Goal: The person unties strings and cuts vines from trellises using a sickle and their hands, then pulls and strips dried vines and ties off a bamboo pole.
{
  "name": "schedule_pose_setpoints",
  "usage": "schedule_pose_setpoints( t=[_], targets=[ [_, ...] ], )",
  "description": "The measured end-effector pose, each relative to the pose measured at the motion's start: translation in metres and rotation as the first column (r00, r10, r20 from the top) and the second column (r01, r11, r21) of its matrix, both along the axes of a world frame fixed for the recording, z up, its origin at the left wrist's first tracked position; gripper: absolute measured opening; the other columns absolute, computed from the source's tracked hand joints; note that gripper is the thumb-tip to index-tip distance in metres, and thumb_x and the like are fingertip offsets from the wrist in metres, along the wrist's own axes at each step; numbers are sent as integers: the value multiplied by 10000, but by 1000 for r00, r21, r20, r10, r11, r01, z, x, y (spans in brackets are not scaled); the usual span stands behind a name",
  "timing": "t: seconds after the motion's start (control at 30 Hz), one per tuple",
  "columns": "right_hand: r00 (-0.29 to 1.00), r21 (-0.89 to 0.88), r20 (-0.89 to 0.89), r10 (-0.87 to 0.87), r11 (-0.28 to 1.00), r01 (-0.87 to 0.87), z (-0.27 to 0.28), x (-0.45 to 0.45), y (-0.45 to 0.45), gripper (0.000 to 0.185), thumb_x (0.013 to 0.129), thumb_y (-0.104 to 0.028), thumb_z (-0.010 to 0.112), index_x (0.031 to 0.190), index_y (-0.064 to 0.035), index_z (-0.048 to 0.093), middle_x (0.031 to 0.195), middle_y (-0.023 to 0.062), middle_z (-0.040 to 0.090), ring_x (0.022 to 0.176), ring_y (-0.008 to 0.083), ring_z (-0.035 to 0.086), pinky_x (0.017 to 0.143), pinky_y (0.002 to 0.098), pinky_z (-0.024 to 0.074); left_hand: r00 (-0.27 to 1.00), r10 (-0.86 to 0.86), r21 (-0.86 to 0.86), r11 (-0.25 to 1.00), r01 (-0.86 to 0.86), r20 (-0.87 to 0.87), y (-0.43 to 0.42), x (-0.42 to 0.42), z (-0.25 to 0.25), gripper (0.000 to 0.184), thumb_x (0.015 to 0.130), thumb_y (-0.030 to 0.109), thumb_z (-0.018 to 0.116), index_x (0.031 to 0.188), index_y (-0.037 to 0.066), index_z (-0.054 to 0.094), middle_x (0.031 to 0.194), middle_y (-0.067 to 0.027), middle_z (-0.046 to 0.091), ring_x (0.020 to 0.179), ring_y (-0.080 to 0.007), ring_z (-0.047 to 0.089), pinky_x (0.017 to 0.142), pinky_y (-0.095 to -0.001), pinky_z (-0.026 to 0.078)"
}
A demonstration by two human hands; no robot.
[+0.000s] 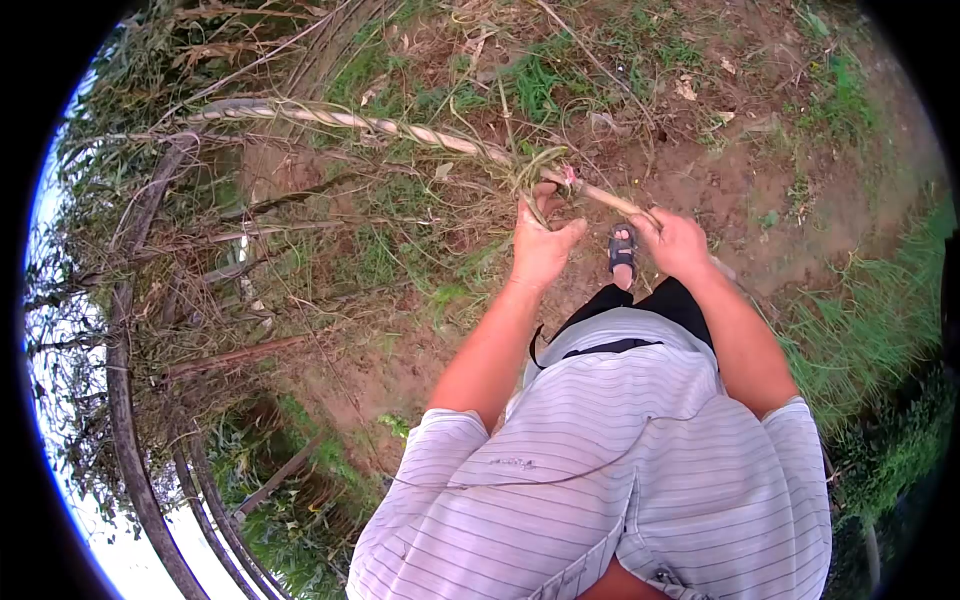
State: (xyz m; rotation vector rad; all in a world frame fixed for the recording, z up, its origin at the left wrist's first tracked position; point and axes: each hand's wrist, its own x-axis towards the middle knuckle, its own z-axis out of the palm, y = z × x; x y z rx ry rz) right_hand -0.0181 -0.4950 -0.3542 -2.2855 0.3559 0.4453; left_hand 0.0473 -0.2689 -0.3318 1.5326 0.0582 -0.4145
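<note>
A long pale pole [430, 136] wound with thin green vines runs from the upper left to the middle of the view. My left hand [545, 240] is at a tangle of vine stems [530, 175] beside the pole, with its fingers curled around stems. Just right of it, a small pink-red piece [570, 176] sits on the pole. My right hand [675, 240] is closed round the pole's bare right end. Part of the left fingers is hidden by the stems.
Curved dark poles [125, 400] covered in dry vines stand on the left. Brown soil [710, 200] with grass and dry leaves lies ahead. Taller grass [860, 320] grows on the right. A sandalled foot [622, 250] is below the hands.
</note>
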Motion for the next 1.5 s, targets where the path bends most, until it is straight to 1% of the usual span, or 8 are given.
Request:
schedule_pose_setpoints(
  t=[0.33,0.5,0.73,0.93,1.07,1.13,1.37,1.5],
  targets=[
    [999,82,-39,6,997,-3,12,3,-7,514,913,-600,563,957,-105,695,798,162,683,804,381,662,705,478,503,1000,-5,353,936,-2,17,-23,17,16,382,819,144,782,1143,1,640,956,-64,704,831,-142,647,775,-309,519],
    [998,143,-57,30,989,-21,4,8,-13,507,914,-596,564,964,-110,700,802,153,684,813,378,659,711,472,504,955,-274,719,686,113,112,-18,25,18,311,907,288,701,1056,15,707,876,-64,717,807,-132,651,782,-309,510],
    [994,14,-11,111,994,-111,-13,14,-17,533,928,-607,518,884,-101,680,806,159,685,808,389,651,724,487,512,990,-2,406,912,59,-140,-26,33,15,291,928,262,697,969,-25,718,875,-30,705,771,-96,601,687,-277,465],
    [988,-39,30,151,988,-150,-46,14,-29,543,926,-619,493,863,-112,674,817,159,689,829,388,658,743,504,524,902,329,166,942,-292,-279,-26,43,56,178,904,167,678,761,63,656,678,35,532,622,-72,459,568,-268,350],
    [988,-62,31,153,987,-151,-56,12,-42,533,929,-609,491,897,-112,682,843,156,694,846,394,655,755,507,523,983,133,297,951,-89,-129,31,74,82,257,911,256,683,758,55,637,656,45,497,593,-67,413,543,-265,340],
    [992,-64,20,122,991,-121,-57,15,-36,559,929,-625,474,909,-113,698,857,170,693,867,414,646,778,511,515,959,3,401,909,116,-284,18,80,86,293,926,299,681,781,46,656,674,44,519,604,-63,421,532,-265,342],
    [996,70,-56,66,996,-62,-31,18,-65,578,923,-645,484,949,-114,712,836,201,681,855,415,643,765,499,505,977,211,294,932,-214,42,8,13,51,319,912,201,707,1132,-12,619,904,-68,660,853,-125,624,751,-280,531],
    [994,25,-4,113,993,-113,-12,23,-65,545,927,-618,506,958,-114,711,815,196,677,834,413,645,746,499,504,955,-160,201,956,213,-250,-62,-18,35,433,904,293,728,1162,-29,597,1097,-164,667,930,-169,654,864,-330,520]
  ],
)
